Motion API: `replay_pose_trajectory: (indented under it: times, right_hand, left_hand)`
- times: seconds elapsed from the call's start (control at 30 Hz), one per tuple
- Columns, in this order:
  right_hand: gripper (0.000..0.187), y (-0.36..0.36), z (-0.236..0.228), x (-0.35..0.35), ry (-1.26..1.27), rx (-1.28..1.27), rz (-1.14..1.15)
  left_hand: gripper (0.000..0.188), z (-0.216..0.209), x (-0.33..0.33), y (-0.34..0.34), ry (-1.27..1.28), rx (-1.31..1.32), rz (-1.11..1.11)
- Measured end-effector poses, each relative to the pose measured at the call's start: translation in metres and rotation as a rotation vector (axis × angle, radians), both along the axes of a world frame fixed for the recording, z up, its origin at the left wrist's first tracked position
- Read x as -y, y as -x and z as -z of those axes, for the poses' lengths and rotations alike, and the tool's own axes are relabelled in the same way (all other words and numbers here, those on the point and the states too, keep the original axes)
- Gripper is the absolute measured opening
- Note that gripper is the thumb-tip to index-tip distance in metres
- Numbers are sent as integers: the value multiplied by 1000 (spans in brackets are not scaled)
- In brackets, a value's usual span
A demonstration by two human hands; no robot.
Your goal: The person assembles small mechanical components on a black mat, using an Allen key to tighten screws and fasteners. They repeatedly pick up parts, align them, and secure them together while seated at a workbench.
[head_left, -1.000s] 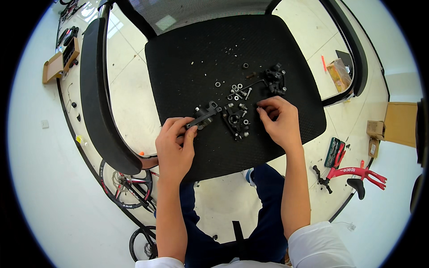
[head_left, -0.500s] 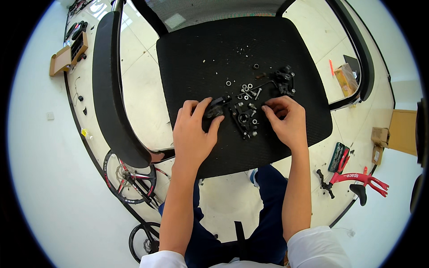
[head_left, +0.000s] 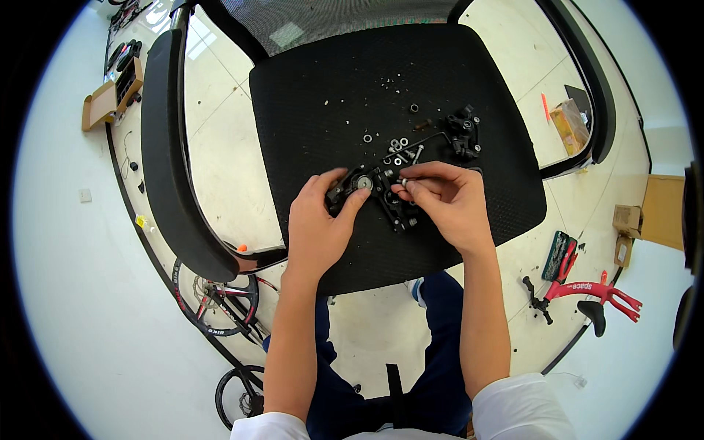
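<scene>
My left hand (head_left: 317, 229) is closed on a black bike disc brake caliper (head_left: 360, 180) with a round silver face, low over the chair seat (head_left: 315, 110). Thumb and forefinger of my right hand (head_left: 456, 209) pinch a small silver bolt (head_left: 404, 182), mostly covered by the fingers. Between the hands lies a second black caliper (head_left: 396, 211), partly hidden by the right hand. Beyond it sit several silver washers (head_left: 396, 144), a silver bolt (head_left: 418, 154) and a black hex key (head_left: 429, 139). A third black caliper (head_left: 463, 133) rests farther right.
Black armrests (head_left: 165, 154) flank the seat, and white crumbs dot its far part. On the tiled floor are a bike wheel (head_left: 194, 323) at left, a red bike frame (head_left: 579, 287) at right, an open cardboard box (head_left: 99, 108) and smaller boxes (head_left: 627, 220).
My right hand has moved left and now pinches a small silver bolt. The caliper in my left hand has turned, so its round silver face shows.
</scene>
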State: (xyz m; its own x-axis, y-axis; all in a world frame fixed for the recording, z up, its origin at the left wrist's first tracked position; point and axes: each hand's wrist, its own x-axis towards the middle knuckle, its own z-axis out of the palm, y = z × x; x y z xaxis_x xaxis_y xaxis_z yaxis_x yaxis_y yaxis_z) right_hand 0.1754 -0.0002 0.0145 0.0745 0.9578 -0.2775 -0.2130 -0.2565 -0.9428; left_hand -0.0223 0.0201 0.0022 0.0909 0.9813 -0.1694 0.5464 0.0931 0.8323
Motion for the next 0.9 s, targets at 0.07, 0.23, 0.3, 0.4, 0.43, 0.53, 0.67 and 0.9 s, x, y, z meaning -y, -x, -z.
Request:
replay_pose_trajectory:
  times: [0.07, 0.23, 0.3, 0.4, 0.43, 0.53, 0.67, 0.9]
  right_hand:
    - [18, -1, -2, 0, -4, 42, -8]
    - [20, 0, 0, -2, 5, 21, 35]
    - [20, 2, -3, -3, 19, -6, 73]
    - [20, -2, 0, -4, 25, -31, 125]
    - [20, -3, 0, -4, 12, -23, 122]
    - [20, -2, 0, -2, -25, -16, 108]
    - [19, 3, -4, 1, -62, -42, 75]
    - [18, 15, -6, 3, -149, -21, 23]
  left_hand:
    - [44, -4, 2, -4, -96, -64, 32]
    - [42, -13, 7, -8, -451, -415, 250]
    - [38, -12, 8, -8, -393, -363, 225]
    - [35, -6, 2, -6, -340, -240, 133]
    - [34, -10, 0, -5, -236, -100, 48]
    - [29, -3, -6, 2, 158, 579, -189]
    - [35, -17, -5, 1, 401, 1067, -162]
    - [35, -10, -2, -6, 425, 1101, -96]
